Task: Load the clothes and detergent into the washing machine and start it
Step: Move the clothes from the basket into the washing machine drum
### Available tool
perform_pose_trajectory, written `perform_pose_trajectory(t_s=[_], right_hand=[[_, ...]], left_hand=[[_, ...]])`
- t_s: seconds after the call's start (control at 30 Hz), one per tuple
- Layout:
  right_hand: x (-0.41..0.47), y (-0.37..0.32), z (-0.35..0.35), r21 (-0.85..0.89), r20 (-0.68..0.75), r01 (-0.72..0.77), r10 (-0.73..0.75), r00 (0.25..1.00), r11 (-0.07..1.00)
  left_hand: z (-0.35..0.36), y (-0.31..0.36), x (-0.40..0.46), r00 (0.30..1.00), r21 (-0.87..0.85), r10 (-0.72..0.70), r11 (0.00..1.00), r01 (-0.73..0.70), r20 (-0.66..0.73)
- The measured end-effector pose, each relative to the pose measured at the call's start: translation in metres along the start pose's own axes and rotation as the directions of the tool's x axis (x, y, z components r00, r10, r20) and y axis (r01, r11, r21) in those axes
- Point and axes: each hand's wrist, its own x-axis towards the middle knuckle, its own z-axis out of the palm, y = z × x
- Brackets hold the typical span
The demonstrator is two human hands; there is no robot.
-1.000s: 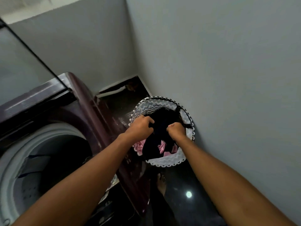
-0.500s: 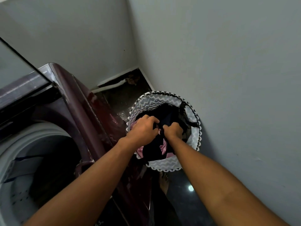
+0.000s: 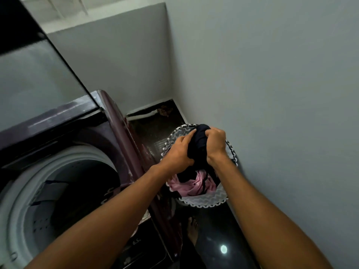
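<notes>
Nearest, a bare foot point(image 3: 192, 228) stands on the dark glossy floor point(image 3: 217, 235) beside the washing machine point(image 3: 124, 133), whose open drum point(image 3: 64, 191) fills the near left; its lid point(image 3: 38, 74) is raised at the far left. Both forearms reach forward over the laundry basket point(image 3: 206, 200), which sits on the floor between the machine and the right wall point(image 3: 272, 94). The left hand point(image 3: 178, 152) and the right hand point(image 3: 215, 142) each have fingers curled tight around a bunched dark garment point(image 3: 199, 144). Half a second ago the hands were down inside the basket, gripping that cloth low among the pile; now the bundle is lifted above the far rim, its lower end trailing into the basket. Pink clothes point(image 3: 192, 186), earlier mostly covered, lie exposed in the near half of the basket with a dark strap across them. The view has also tilted upward, showing more wall.
</notes>
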Motion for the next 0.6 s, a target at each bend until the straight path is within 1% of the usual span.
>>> perform_pose_trajectory(t_s=[0.1,0.17,0.2,0.33,0.47,0.5,0.53,0.6], right_hand=[[-0.033,-0.038,0.015,0.101,0.084,0.022,-0.031,0.996,0.995],[-0.058,-0.061,0.027,0.130,0.118,0.071,-0.087,0.989,0.989],[-0.069,-0.071,0.033,0.137,0.129,0.111,-0.129,0.983,0.984],[-0.125,-0.102,0.065,0.147,0.178,0.274,-0.298,0.938,0.951],[-0.173,-0.122,0.103,0.212,0.262,0.346,-0.394,0.881,0.914],[-0.183,-0.125,0.113,0.236,0.285,0.335,-0.395,0.874,0.912],[-0.192,-0.126,0.121,0.258,0.323,0.294,-0.369,0.872,0.920],[-0.213,-0.126,0.140,0.283,0.452,0.183,-0.299,0.841,0.942]], left_hand=[[-0.018,0.013,-0.014,0.996,-0.107,0.039,0.993,-0.048,-0.082],[-0.035,0.022,-0.030,0.987,-0.204,0.041,0.976,-0.073,-0.158],[-0.043,0.026,-0.039,0.979,-0.223,0.043,0.971,-0.088,-0.202],[-0.086,0.041,-0.084,0.918,-0.210,0.039,0.969,-0.132,-0.396],[-0.133,0.048,-0.133,0.858,-0.175,0.042,0.973,-0.152,-0.512],[-0.145,0.046,-0.147,0.845,-0.157,0.047,0.976,-0.153,-0.532],[-0.156,0.045,-0.159,0.835,-0.139,0.051,0.979,-0.151,-0.548],[-0.177,0.036,-0.190,0.801,-0.093,0.051,0.987,-0.132,-0.597]])
